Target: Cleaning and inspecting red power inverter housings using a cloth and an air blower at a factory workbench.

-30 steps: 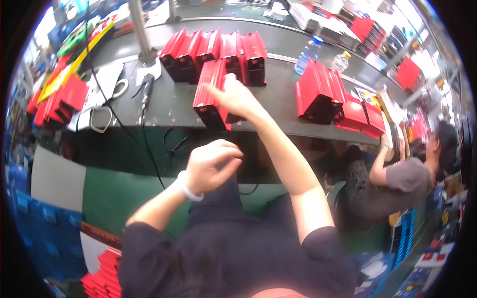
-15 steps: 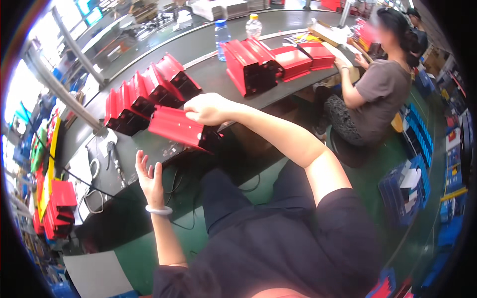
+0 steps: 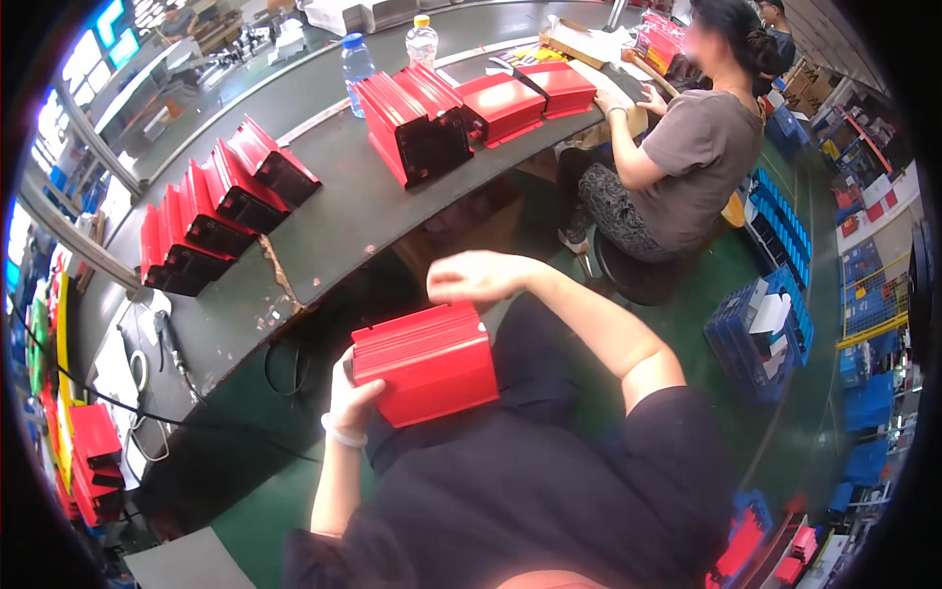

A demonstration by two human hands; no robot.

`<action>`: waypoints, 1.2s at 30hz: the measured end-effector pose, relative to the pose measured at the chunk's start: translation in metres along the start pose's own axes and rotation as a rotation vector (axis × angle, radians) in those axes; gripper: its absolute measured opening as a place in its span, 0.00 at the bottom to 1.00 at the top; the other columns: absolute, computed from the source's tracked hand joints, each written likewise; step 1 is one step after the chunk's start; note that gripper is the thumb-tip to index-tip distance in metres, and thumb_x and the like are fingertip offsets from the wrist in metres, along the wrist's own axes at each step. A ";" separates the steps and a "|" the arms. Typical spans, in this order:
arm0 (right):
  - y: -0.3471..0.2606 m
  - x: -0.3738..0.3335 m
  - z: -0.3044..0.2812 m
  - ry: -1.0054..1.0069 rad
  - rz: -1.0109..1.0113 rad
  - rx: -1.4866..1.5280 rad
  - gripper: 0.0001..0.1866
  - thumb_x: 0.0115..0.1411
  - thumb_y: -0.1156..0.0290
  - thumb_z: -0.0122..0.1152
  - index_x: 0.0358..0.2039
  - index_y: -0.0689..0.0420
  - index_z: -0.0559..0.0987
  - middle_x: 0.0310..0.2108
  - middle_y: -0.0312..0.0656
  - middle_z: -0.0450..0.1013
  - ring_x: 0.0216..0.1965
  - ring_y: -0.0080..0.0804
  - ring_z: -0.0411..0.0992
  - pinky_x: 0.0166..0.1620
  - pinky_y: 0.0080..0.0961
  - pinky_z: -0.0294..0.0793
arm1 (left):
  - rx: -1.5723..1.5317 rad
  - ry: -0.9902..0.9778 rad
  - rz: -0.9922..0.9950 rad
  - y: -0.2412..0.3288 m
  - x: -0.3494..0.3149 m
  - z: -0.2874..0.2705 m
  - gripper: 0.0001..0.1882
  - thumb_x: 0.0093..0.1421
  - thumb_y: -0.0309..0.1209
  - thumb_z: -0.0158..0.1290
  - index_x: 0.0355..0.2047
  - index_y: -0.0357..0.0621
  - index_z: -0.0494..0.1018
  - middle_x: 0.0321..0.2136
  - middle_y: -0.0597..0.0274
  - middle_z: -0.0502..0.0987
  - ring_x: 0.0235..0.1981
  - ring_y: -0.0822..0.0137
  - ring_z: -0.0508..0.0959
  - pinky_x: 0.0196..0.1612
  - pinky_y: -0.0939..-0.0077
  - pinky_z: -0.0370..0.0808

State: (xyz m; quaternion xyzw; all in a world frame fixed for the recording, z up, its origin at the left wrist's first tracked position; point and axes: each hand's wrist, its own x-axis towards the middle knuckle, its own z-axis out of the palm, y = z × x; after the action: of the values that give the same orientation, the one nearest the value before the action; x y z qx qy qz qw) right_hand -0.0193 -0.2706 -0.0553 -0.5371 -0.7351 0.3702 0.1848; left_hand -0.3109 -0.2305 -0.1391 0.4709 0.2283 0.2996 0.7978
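A dark, worn tabletop (image 3: 329, 211) above green floor (image 3: 265, 515) is lined with black-ended red casings (image 3: 228, 182). A glossy red box-shaped casing with a ridged upper face (image 3: 427, 368) is held before the torso, off the tabletop, in the left hand's grip (image 3: 350, 398); its long axis is laid left to right, slanting slightly up rightward. The right hand (image 3: 481, 277) is loosely curved above.

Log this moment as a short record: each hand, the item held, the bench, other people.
Left hand: grips the red housing at its left end
Right hand: near the housing's far right corner, contact unclear
Housing position: off the workbench, in front of the body
On bench: row of red housings, blue-capped bottle, yellow-capped bottle
Co-worker: seated at right
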 end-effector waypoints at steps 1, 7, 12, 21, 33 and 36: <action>-0.004 -0.002 0.000 0.177 0.238 0.191 0.20 0.61 0.53 0.52 0.42 0.57 0.74 0.34 0.43 0.73 0.36 0.30 0.71 0.43 0.27 0.70 | 0.018 0.019 -0.015 -0.002 -0.001 0.002 0.37 0.39 0.31 0.68 0.50 0.33 0.66 0.42 0.58 0.75 0.45 0.67 0.75 0.51 0.73 0.70; 0.059 -0.029 0.040 0.475 -0.135 1.366 0.21 0.53 0.81 0.57 0.49 0.61 0.69 0.41 0.37 0.69 0.44 0.25 0.68 0.50 0.21 0.67 | 0.125 0.136 -0.053 -0.007 -0.016 -0.004 0.29 0.44 0.23 0.64 0.48 0.32 0.68 0.41 0.56 0.77 0.42 0.67 0.76 0.49 0.72 0.72; 0.081 -0.020 0.080 0.579 0.352 0.829 0.11 0.54 0.76 0.61 0.38 0.64 0.77 0.33 0.39 0.75 0.35 0.22 0.72 0.41 0.20 0.71 | 0.177 0.145 -0.143 -0.014 -0.025 -0.015 0.30 0.44 0.19 0.63 0.50 0.33 0.68 0.42 0.57 0.76 0.43 0.68 0.75 0.50 0.72 0.72; 0.085 -0.009 0.113 0.654 0.465 1.454 0.16 0.58 0.64 0.62 0.44 0.55 0.73 0.36 0.34 0.74 0.39 0.27 0.73 0.41 0.31 0.74 | 0.159 0.215 -0.198 -0.021 -0.045 -0.023 0.33 0.44 0.22 0.65 0.52 0.35 0.66 0.42 0.59 0.75 0.44 0.69 0.75 0.51 0.74 0.71; 0.043 0.007 0.127 0.733 0.223 0.495 0.06 0.52 0.80 0.63 0.30 0.61 0.75 0.24 0.32 0.71 0.27 0.14 0.69 0.32 0.15 0.69 | 0.382 0.234 -0.156 -0.027 -0.044 -0.022 0.33 0.43 0.29 0.67 0.50 0.36 0.67 0.42 0.59 0.76 0.43 0.69 0.75 0.50 0.74 0.70; 0.004 0.015 0.141 0.491 0.228 0.048 0.07 0.50 0.74 0.60 0.28 0.63 0.78 0.27 0.45 0.76 0.30 0.33 0.76 0.35 0.25 0.74 | 0.430 0.208 -0.130 -0.030 -0.042 -0.016 0.32 0.42 0.31 0.67 0.48 0.36 0.68 0.41 0.60 0.76 0.43 0.69 0.74 0.51 0.74 0.69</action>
State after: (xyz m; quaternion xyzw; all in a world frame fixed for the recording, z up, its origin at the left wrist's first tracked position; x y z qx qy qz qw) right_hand -0.1160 -0.3053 -0.1530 -0.6856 -0.5939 0.2646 0.3275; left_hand -0.3432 -0.2607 -0.1691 0.5806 0.3977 0.2390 0.6690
